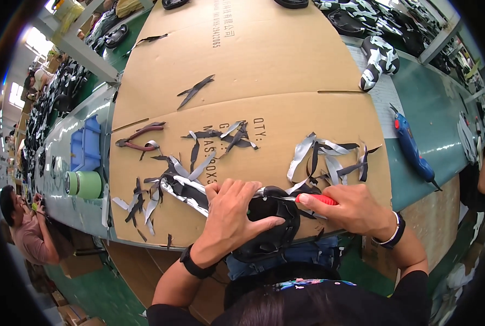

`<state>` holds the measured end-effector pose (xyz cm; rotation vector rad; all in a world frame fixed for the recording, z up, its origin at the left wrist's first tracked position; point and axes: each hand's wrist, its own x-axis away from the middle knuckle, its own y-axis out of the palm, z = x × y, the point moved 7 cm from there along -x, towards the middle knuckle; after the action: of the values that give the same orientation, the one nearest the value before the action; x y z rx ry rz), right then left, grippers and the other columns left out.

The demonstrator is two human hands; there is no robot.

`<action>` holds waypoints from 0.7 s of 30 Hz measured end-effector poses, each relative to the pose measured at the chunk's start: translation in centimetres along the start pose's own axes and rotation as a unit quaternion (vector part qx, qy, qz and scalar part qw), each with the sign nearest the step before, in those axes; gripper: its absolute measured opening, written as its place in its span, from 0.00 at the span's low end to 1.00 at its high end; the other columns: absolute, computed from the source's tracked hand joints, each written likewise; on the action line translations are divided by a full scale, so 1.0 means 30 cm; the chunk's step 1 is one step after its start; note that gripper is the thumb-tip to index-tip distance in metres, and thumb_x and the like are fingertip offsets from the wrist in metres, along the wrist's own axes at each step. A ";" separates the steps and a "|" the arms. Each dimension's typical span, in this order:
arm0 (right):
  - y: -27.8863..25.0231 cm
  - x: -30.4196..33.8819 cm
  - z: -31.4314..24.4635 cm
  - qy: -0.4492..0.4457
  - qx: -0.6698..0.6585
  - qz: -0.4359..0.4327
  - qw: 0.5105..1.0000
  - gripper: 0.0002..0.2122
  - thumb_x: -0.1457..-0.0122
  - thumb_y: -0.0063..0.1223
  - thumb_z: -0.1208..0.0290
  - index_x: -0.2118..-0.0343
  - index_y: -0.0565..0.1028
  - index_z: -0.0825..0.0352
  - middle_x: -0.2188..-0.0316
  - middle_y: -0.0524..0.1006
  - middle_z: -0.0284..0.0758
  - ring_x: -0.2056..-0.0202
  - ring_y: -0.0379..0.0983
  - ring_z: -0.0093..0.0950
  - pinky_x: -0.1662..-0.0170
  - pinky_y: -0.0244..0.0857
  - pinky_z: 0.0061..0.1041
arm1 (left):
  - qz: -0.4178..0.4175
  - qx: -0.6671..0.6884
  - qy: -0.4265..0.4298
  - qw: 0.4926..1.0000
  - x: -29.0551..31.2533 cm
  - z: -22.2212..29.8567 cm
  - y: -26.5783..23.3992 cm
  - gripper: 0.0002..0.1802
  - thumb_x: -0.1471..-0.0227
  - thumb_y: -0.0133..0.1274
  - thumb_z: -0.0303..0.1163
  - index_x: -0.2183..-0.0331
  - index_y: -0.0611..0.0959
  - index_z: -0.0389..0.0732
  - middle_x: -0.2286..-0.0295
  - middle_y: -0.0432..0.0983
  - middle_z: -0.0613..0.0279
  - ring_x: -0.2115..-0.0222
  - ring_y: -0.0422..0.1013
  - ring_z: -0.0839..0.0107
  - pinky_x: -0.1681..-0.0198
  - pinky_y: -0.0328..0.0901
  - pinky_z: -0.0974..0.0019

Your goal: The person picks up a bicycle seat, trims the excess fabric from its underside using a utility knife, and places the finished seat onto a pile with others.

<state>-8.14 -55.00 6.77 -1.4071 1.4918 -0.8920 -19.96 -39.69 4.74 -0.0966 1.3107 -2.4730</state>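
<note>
From my end, the left hand (232, 209) has its fingers grasping a black molded piece (276, 206) at the near edge of the cardboard sheet (286, 70). The right hand's (356, 209) fingers are clenched round a red-handled tool (321, 199) by that piece. Fabric strips (299, 160) litter the cardboard's near half, nippers (125, 142) lie toward its left edge, and a blue power tool (414, 146) sits off its right.

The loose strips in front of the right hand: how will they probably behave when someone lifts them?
The strips would probably hang floppy, since they bend and twist. They look thin and narrow, so likely light. Lifting one may drag others, because they cross on the cardboard.
</note>
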 end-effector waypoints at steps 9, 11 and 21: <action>0.121 0.148 -0.103 0.144 -0.087 0.010 0.986 0.33 0.49 0.54 0.77 0.38 0.60 0.53 0.80 0.66 0.34 0.84 0.65 0.33 0.84 0.59 0.31 | 0.035 0.004 0.009 0.999 0.011 -0.002 -0.002 0.35 0.69 0.68 0.55 0.63 0.78 0.41 0.72 0.71 0.65 0.66 0.66 0.67 0.56 0.52 0.60; 0.121 0.179 -0.135 0.209 -0.096 0.020 0.973 0.32 0.49 0.54 0.77 0.38 0.60 0.56 0.80 0.67 0.36 0.84 0.66 0.36 0.83 0.60 0.33 | 0.054 0.007 0.012 0.998 0.011 -0.002 -0.005 0.35 0.69 0.68 0.55 0.63 0.78 0.42 0.72 0.71 0.65 0.67 0.66 0.67 0.56 0.52 0.60; 0.019 -0.022 -0.092 0.224 -0.237 0.271 0.906 0.27 0.49 0.58 0.78 0.45 0.64 0.70 0.65 0.77 0.47 0.66 0.77 0.43 0.64 0.71 0.33 | 0.044 -0.069 -0.018 0.997 0.043 0.117 -0.063 0.35 0.69 0.70 0.49 0.60 0.77 0.41 0.71 0.70 0.62 0.66 0.65 0.63 0.58 0.52 0.59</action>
<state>-10.94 -54.47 7.31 -1.0283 2.4274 -0.5273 -20.90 -41.91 8.18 -0.1129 1.4371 -2.2964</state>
